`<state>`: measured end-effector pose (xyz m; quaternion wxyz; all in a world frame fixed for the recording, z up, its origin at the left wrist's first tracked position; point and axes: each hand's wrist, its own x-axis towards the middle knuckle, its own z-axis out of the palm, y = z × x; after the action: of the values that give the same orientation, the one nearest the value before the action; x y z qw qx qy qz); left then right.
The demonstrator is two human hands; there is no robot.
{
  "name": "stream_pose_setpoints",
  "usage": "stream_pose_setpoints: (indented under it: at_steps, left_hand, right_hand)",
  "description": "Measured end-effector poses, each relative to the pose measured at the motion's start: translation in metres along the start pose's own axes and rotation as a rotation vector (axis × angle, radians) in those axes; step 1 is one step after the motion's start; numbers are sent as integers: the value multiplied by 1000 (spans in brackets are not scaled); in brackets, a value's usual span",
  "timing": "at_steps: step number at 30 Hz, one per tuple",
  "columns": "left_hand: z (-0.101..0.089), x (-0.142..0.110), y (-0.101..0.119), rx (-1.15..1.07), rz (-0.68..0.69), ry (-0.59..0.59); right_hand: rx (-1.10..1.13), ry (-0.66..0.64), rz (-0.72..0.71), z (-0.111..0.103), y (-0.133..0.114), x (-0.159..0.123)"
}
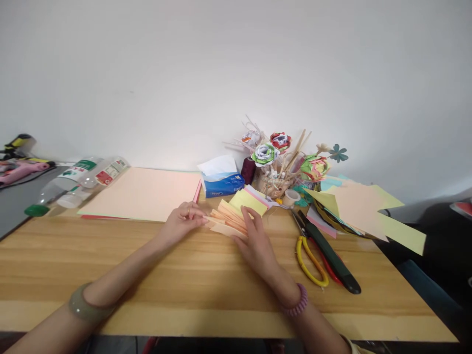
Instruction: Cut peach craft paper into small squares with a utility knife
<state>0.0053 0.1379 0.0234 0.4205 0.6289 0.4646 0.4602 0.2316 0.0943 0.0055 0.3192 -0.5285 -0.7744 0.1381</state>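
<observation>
A fanned bunch of peach and orange paper pieces point(229, 222) lies low over the wooden table, between my two hands. The thumb and a finger of my left hand point(186, 219) pinch the left end of a peach piece. At the bunch's right end, my right hand point(256, 241) has its fingers closed around the papers. Just behind the bunch is a stack of yellow paper squares point(250, 202), with pink and lilac sheets showing beneath it.
Scissors point(311, 263) and a dark green long-handled tool point(330, 255) lie at right. Behind stand a tissue pack point(223, 184) and a jar point(275, 183) of paper flowers. Large peach sheets point(143, 194) and plastic bottles point(79, 177) occupy the left; cut paper point(361, 204) overhangs the right edge.
</observation>
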Motion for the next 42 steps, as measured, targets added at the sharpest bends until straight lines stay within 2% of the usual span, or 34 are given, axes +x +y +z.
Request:
stream_pose_setpoints:
  at_steps: [8, 14, 17, 20, 22, 25, 27, 31, 38, 40, 42]
  left_hand:
    - [-12, 0, -1, -156, -216, 108]
    - [-23, 3, -2, -234, -234, 272]
    - [-30, 2, 5, -291, -219, 307]
    - [-34, -5, 14, -351, -210, 250]
    - [-32, -12, 16, -349, -221, 97]
    - [-17, -19, 10, -194, -268, -133]
    - [-3, -19, 2, -86, -293, -161]
    - [18, -14, -9, 109, -267, -130]
    - [27, -11, 1, 503, -196, -29]
    - [28, -10, 1, 567, -138, 13]
    - [29, -7, -1, 588, -14, 53]
  right_hand:
    - [27, -2, 19, 3, 7, 5]
    - [21, -7, -33, 2, 5, 5]
    - [21, -22, -56, 2, 7, 5]
    - [24, -28, -53, 3, 9, 6]
    - [30, -25, -42, 4, 10, 7]
    - [49, -23, -27, 5, 11, 8]
    - [62, -21, -19, 5, 11, 8]
    - [83, -11, -2, 3, 11, 6]
    - [61, -44, -31, 3, 12, 5]
    - [36, -72, -58, 6, 11, 5]
    - [9, -100, -92, 8, 9, 4]
